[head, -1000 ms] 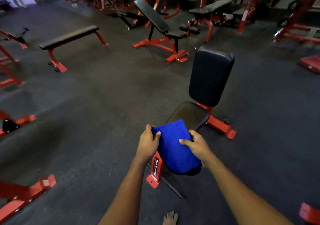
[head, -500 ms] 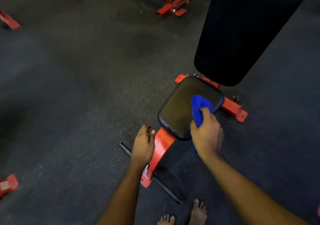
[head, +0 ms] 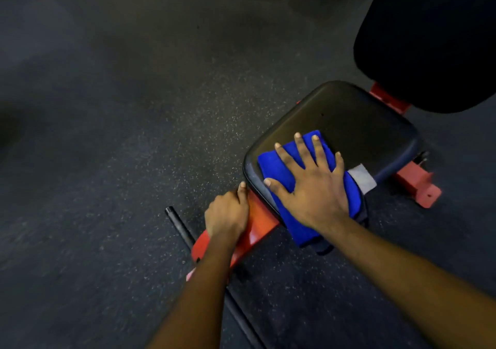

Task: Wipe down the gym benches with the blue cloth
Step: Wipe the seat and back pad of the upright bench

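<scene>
Cloth [head: 279, 164], vivid blue, folded, grey-tagged

Right hand [head: 314, 187] lies flat (splayed wide); left hand [head: 226, 213] is curled, gripping.

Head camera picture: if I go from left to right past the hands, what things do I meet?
Black bar → left hand gripping the red frame → right hand flat on the blue cloth → grey patch → red foot bracket.
</scene>
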The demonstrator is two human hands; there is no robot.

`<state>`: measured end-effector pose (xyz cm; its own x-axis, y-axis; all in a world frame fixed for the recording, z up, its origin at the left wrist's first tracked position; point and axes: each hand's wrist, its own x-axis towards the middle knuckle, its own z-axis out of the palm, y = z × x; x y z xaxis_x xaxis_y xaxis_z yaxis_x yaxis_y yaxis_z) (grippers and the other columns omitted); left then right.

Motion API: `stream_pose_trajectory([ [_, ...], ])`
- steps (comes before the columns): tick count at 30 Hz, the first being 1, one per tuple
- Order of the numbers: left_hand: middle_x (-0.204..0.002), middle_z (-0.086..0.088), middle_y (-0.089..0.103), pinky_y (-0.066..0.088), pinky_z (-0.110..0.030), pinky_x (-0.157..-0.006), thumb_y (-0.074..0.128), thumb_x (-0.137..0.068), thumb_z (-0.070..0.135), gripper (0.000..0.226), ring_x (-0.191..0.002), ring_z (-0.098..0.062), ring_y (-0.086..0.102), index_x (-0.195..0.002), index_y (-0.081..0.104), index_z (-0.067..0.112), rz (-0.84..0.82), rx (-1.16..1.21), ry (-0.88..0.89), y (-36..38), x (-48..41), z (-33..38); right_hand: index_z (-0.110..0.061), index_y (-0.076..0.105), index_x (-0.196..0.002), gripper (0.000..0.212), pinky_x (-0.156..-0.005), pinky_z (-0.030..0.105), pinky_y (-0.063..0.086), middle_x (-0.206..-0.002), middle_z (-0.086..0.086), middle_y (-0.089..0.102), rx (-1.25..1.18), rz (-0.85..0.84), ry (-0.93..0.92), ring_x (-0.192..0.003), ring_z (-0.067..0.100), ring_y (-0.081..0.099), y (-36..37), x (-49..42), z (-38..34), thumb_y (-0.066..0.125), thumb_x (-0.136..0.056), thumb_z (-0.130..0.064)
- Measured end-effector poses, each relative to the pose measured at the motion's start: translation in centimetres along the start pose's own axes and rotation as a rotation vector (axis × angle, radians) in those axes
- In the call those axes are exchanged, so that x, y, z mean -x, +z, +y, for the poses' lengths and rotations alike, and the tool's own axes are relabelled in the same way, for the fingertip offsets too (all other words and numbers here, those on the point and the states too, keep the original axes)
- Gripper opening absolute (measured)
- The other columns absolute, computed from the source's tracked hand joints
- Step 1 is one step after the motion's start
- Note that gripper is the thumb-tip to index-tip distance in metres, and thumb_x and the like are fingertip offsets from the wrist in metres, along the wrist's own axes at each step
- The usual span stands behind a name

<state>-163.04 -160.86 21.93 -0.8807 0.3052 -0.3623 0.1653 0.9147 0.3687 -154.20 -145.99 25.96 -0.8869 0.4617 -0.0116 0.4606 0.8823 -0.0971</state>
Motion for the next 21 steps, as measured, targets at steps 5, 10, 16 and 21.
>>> stream_pose_trajectory([
  [5, -0.112, -0.024, 0.065, 0.044, -0.042, -0.088, 0.019, -0.103, 0.049, 0.065, -0.106, -0.041, 0.06, -0.107, 0.066, 0.004, 0.137, -0.039, 0.042, 1.0, 0.3, -0.7, -0.045, 0.01, -0.154, 0.074, -0.111, 0.067, 0.016, -0.165, -0.001, 0.006, 0.015, 0.078, -0.003, -0.151, 0.029, 0.003, 0.9, 0.2, -0.3, 0.014, -0.088, -0.078],
  [10, -0.118, -0.025, 0.063, 0.044, -0.043, -0.093, 0.023, -0.103, 0.044, 0.06, -0.111, -0.042, 0.059, -0.114, 0.065, 0.002, 0.265, -0.004, 0.067, 2.3, 0.2, -1.3, -0.048, 0.009, -0.152, 0.079, -0.111, 0.067, 0.016, -0.165, -0.005, 0.005, 0.008, 0.102, -0.005, -0.151, 0.026, 0.002, 1.4, 0.4, -0.1, 0.012, -0.082, -0.085],
  [16, -0.127, -0.023, 0.06, 0.041, -0.042, -0.098, 0.023, -0.103, 0.04, 0.057, -0.118, -0.04, 0.056, -0.121, 0.062, 0.003, 0.271, 0.076, 0.127, 2.6, 0.5, -1.9, -0.046, 0.026, -0.149, 0.079, -0.11, 0.07, 0.014, -0.163, -0.008, 0.017, -0.077, 0.19, 0.023, -0.151, 0.022, 0.009, 1.3, 1.5, -0.4, 0.029, -0.08, -0.086],
  [21, -0.135, -0.025, 0.054, 0.038, -0.044, -0.103, 0.018, -0.104, 0.044, 0.062, -0.125, -0.04, 0.05, -0.127, 0.056, 0.001, 0.078, 0.1, 0.21, 1.0, 0.2, -2.7, -0.058, -0.002, -0.148, 0.085, -0.107, 0.077, 0.004, -0.163, -0.015, -0.013, -0.036, -0.066, 0.002, -0.151, 0.022, -0.012, 0.8, 2.1, -0.2, 0.021, -0.074, -0.093],
])
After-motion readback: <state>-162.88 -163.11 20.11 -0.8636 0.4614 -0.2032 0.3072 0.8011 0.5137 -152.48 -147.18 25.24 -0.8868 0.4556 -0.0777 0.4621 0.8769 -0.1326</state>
